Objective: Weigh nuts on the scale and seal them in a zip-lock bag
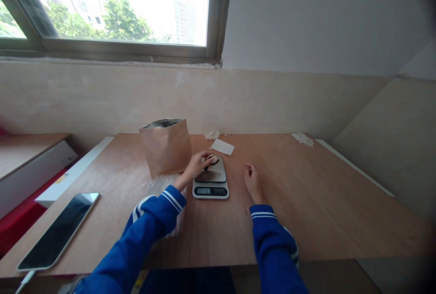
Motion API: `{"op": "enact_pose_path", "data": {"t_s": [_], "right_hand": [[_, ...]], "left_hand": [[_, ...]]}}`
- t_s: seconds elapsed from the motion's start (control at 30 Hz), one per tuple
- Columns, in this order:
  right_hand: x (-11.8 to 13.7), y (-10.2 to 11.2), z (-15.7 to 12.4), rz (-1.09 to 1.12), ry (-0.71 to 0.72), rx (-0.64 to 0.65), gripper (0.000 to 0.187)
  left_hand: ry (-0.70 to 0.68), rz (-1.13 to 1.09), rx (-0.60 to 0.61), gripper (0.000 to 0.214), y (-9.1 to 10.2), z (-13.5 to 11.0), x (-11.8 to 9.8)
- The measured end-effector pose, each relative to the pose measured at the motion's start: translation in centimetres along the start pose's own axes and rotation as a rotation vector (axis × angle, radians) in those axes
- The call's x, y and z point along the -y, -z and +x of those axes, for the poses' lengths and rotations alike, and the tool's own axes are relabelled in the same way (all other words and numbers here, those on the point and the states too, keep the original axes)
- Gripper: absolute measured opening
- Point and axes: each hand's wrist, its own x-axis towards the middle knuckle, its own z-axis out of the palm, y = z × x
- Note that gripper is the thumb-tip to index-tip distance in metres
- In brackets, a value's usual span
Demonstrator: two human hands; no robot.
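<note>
Left hand (197, 165): fingers touched a small dark-and-pale item (213, 159) on the white digital scale (210, 185); grip unclear. Right hand (252, 180): lay loosely open on the brown wooden surface (323, 194).

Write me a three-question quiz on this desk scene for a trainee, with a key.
1. True or false: the left hand reaches over the platform of the scale.
2. What stands upright just left of the scale? A) a brown paper bag B) a glass jar C) a kettle
3. Fill the gap: the right hand lies on the wooden ____, right of the scale.

Key: 1 true; 2 A; 3 table.
</note>
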Motion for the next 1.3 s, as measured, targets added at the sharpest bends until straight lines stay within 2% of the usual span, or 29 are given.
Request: {"op": "enact_pose_path", "data": {"t_s": [0.07, 0.17, 0.27, 0.37, 0.5, 0.6, 0.7, 0.8, 0.97, 1.03, 1.1, 1.17, 1.23, 1.3], "right_hand": [[-0.5, 0.0, 0.1, -0.003, -0.023, -0.023, 0.023], [-0.9, -0.1, 0.1, -0.009, -0.029, -0.005, 0.022], [-0.8, -0.1, 0.1, -0.016, -0.028, 0.009, 0.023], [-0.7, -0.1, 0.0, -0.026, -0.033, 0.004, 0.023], [-0.6, -0.1, 0.1, -0.029, -0.039, 0.004, 0.023], [-0.6, -0.1, 0.0, -0.037, -0.041, 0.013, 0.024], [-0.7, -0.1, 0.0, -0.041, -0.046, 0.023, 0.024], [-0.8, -0.1, 0.0, -0.037, -0.052, 0.026, 0.023], [-1.0, -0.3, 0.0, -0.044, -0.050, 0.027, 0.023], [-1.1, -0.3, 0.0, -0.050, -0.049, 0.033, 0.024], [-1.2, -0.4, 0.0, -0.052, -0.041, 0.041, 0.024], [-1.3, -0.3, -0.1, -0.049, -0.033, 0.045, 0.024], [-1.3, -0.3, -0.1, -0.044, -0.034, 0.045, 0.024], [-1.2, -0.3, -0.2, -0.038, -0.044, 0.044, 0.023]], "left_hand": [[0.008, 0.013, 0.004, 0.035, -0.8, -0.3, 1.0], [0.000, 0.023, 0.009, 0.034, -1.0, -0.1, 1.5], [-0.014, 0.095, 0.019, 0.031, -1.0, 0.3, 1.6], [-0.045, 0.258, 0.026, 0.027, -1.1, 0.4, 1.4], [-0.153, 0.411, 0.098, 0.022, -1.3, -0.4, 0.7], [-0.205, 0.415, 0.169, 0.020, -1.3, -1.0, 0.1], [-0.185, 0.383, 0.195, 0.022, -0.9, -1.1, -0.2], [-0.163, 0.338, 0.209, 0.034, -0.4, -1.2, 0.1], [-0.141, 0.243, 0.109, 0.040, 0.5, -2.0, 1.8], [-0.133, 0.237, 0.090, 0.038, 1.0, -2.6, 1.7], [-0.168, 0.254, 0.061, 0.036, 1.7, -3.0, 0.3], [-0.247, 0.285, -0.019, 0.035, 2.8, -3.1, -2.2], [-0.313, 0.350, -0.198, 0.032, 4.5, -2.8, -5.0], [-0.298, 0.464, -0.422, 0.031, 6.6, -2.0, -7.1]]}}
